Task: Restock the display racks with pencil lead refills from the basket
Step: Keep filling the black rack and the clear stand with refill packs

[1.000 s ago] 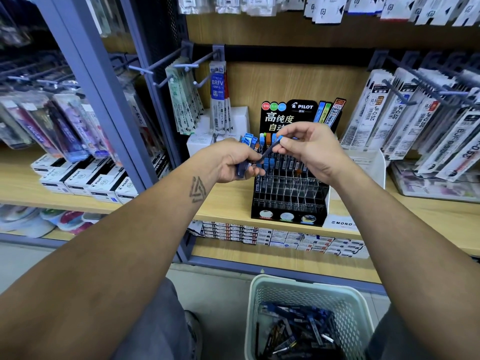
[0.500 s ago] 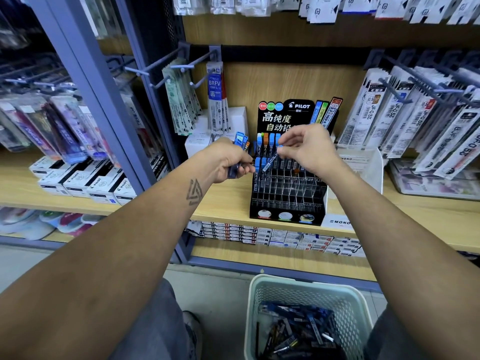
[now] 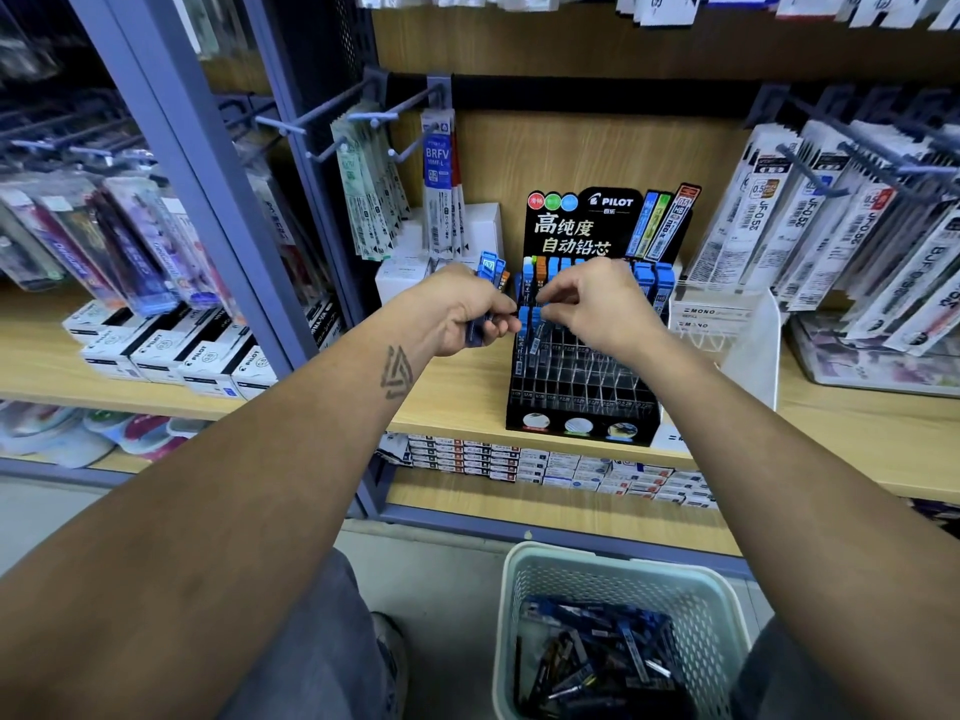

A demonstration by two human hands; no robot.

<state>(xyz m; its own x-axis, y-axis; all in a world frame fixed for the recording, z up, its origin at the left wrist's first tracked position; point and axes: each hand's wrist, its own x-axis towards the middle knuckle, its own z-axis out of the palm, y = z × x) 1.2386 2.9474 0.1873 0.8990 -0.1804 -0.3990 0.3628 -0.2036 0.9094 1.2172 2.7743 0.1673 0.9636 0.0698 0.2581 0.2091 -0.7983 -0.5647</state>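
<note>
A black Pilot display rack with many small slots stands on the wooden shelf. Blue and orange capped lead refill tubes fill its back rows. My left hand grips a bundle of blue lead refill tubes just left of the rack. My right hand hovers over the rack's second row, its fingertips pinching a blue-capped refill tube that stands in a slot. A pale green basket on the floor below holds several more loose refills.
Hooks with hanging refill packs jut out above the rack. A clear Mono eraser box stands right of it. White Pilot boxes line the left shelf. A blue metal upright divides the shelves.
My right hand has carried one refill tube from my left hand's bundle down into a rack slot. My left hand stayed beside the rack.
</note>
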